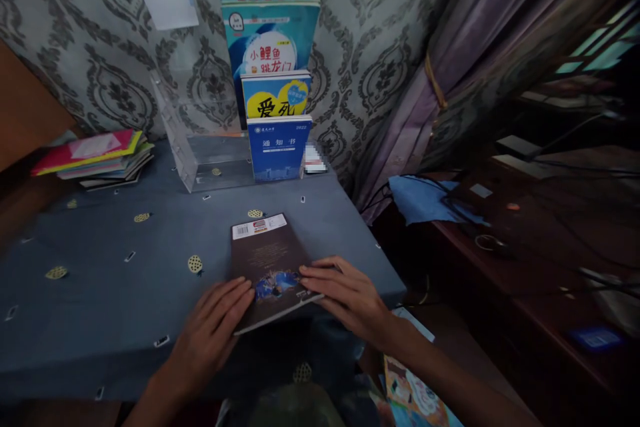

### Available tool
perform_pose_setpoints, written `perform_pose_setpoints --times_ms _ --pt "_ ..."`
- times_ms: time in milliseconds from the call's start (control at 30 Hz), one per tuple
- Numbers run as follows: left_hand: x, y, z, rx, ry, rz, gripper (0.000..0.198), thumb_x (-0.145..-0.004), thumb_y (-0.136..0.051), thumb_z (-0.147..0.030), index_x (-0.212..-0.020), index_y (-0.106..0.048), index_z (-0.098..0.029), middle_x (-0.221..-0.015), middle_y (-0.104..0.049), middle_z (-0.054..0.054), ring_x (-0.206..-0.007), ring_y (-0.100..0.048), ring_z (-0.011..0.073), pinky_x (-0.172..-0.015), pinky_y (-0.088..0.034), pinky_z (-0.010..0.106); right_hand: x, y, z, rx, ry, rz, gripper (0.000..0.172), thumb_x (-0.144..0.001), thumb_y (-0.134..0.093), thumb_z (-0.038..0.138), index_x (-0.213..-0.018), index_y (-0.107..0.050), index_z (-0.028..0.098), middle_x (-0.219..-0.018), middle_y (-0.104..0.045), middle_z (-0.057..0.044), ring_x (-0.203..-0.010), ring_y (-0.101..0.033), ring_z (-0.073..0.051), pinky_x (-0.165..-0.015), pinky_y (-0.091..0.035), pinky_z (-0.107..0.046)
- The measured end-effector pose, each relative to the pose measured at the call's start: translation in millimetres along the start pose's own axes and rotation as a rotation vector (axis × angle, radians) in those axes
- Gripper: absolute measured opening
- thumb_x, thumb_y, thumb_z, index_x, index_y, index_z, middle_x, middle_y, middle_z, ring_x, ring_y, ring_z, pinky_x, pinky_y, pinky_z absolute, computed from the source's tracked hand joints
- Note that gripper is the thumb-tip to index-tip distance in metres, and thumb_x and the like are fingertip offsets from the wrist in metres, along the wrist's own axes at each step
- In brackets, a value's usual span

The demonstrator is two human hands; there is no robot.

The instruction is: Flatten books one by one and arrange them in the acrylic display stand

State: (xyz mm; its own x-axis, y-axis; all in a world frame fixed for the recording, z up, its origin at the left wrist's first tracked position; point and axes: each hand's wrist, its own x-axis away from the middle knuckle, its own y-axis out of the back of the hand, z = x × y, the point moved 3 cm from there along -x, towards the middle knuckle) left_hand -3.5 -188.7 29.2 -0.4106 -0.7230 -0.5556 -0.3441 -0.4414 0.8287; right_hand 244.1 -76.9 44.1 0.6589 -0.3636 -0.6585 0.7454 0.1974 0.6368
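Grip: left hand, right hand clamped on dark book; clear rack, upright books beyond; stack far left.

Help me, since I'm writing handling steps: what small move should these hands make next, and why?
I'd probably lift the right edge of the dark book with the right hand, starting to turn it over. The barcode label faces up, suggesting the back cover, while the standing books show titled covers. The left hand touches the opposite side and could steady it.
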Motion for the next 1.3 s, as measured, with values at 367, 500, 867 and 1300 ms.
perform_pose_setpoints --times_ms 367,500,867,1300 --pt "-74 0.4 69 0.637 0.565 -0.385 0.035 -0.098 -0.052 -0.048 -0.105 -0.072 -0.02 -0.101 -0.075 0.007 -0.096 -0.069 0.0223 -0.086 -0.055 0.034 -62 -11 -56 -0.153 -0.301 -0.177 0.027 -0.098 -0.059 0.036 -0.118 -0.07 0.023 -0.107 -0.075 -0.008 -0.095 -0.069 -0.022 -0.086 -0.056 -0.04" --pt "-99 -19.9 103 0.812 0.749 -0.54 0.047 -0.093 -0.054 -0.061 -0.095 -0.069 -0.017 -0.089 -0.07 0.004 -0.085 -0.064 0.0187 -0.077 -0.053 0.029 -84 -23 -82 -0.252 -0.417 -0.249 0.028 -0.093 -0.059 0.043 -0.098 -0.073 0.019 -0.095 -0.073 -0.007 -0.09 -0.067 -0.022 -0.085 -0.054 -0.037" --pt "-119 -62.7 144 1.055 0.95 -0.301 0.055 -0.075 -0.063 -0.067 -0.096 -0.067 -0.016 -0.078 -0.07 0.004 -0.065 -0.063 0.0158 -0.062 -0.052 0.027 -98 -38 -117 -0.565 -0.719 -0.148 0.042 -0.081 -0.063 0.061 -0.072 -0.061 0.02 -0.052 -0.054 0.004 -0.045 -0.049 -0.011 -0.044 -0.041 -0.023" --pt "-111 -65.3 160 0.307 0.715 -0.004 0.023 -0.088 -0.054 -0.021 -0.104 -0.07 -0.017 -0.108 -0.067 0.012 -0.11 -0.059 0.0298 -0.105 -0.041 0.047 -81 -42 -138 0.152 -0.706 0.052 0.018 -0.092 -0.057 0.022 -0.097 -0.074 0.019 -0.095 -0.076 -0.008 -0.088 -0.069 -0.022 -0.08 -0.051 -0.03"
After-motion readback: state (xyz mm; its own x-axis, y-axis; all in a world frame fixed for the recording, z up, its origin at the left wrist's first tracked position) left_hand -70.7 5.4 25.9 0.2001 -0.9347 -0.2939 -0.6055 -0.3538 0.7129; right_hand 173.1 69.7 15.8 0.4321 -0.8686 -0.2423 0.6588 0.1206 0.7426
